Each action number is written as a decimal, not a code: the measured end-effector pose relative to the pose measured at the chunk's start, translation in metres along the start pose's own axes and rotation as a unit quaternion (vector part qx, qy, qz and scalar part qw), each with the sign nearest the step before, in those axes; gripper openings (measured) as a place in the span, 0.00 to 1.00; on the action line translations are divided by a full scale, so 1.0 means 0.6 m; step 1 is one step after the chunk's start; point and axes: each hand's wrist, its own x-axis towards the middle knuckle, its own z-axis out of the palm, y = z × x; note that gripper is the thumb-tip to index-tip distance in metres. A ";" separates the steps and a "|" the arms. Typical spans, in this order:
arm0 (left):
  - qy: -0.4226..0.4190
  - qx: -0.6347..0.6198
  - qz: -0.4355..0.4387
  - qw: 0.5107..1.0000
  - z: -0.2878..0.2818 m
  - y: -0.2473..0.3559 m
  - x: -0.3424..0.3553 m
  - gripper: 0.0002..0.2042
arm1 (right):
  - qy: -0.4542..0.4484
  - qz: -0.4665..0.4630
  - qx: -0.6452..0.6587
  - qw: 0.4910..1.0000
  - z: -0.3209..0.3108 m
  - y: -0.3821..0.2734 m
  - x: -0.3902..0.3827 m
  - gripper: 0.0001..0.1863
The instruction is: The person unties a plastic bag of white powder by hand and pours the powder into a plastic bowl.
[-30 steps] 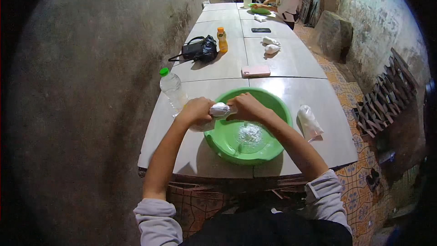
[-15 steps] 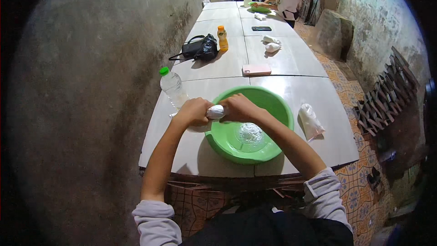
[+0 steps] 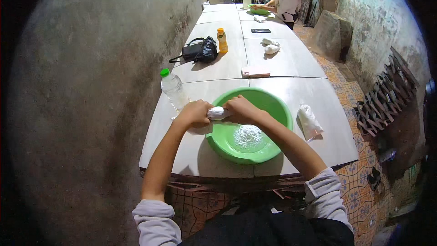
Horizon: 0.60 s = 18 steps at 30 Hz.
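Both my hands grip a plastic bag of white powder [image 3: 218, 113] above the left part of a green basin [image 3: 283, 114]. My left hand [image 3: 195, 114] is closed round its left side, and my right hand [image 3: 242, 110] is closed on the other end. The bag's opening is hidden by my hands. Inside the basin lies a loose heap of white powder [image 3: 248, 135]. Beyond my left hand stands a clear bottle with a green cap [image 3: 174, 90]. Right of the basin, another filled plastic bag [image 3: 310, 122] lies on the white table [image 3: 173, 155].
Farther up the table are a pink phone [image 3: 256, 72], small white bags [image 3: 271, 49], a black phone [image 3: 261, 31], an orange-capped juice bottle [image 3: 222, 42] and a black bag [image 3: 202, 51]. At the far end a person [image 3: 287, 4] handles a green bowl [image 3: 259, 12]. A wall [image 3: 114, 64] borders the left.
The powder heap in the basin has grown wider. My hands keep their grip on the bag, nearly in the same place.
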 end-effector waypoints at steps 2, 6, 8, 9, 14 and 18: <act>0.003 -0.004 0.009 1.000 0.002 0.003 0.009 0.17 | 0.007 0.008 -0.018 1.000 0.009 0.013 0.000 0.10; 0.002 0.009 0.012 1.000 0.006 -0.001 0.009 0.16 | 0.038 0.001 0.012 0.999 0.000 -0.001 -0.008 0.10; 0.000 0.002 0.010 1.000 0.005 -0.001 0.011 0.15 | 0.071 -0.013 0.068 0.995 0.002 -0.001 -0.013 0.10; 0.002 0.003 0.012 1.000 0.008 -0.002 0.015 0.15 | 0.073 -0.012 0.065 0.995 0.002 0.000 -0.013 0.10; -0.015 0.022 0.023 0.999 0.004 0.009 0.021 0.14 | 0.059 -0.006 0.014 0.998 0.002 0.008 -0.013 0.10; -0.017 -0.002 0.017 1.000 -0.007 0.024 0.012 0.17 | 0.059 -0.003 0.030 0.998 -0.001 0.005 -0.018 0.10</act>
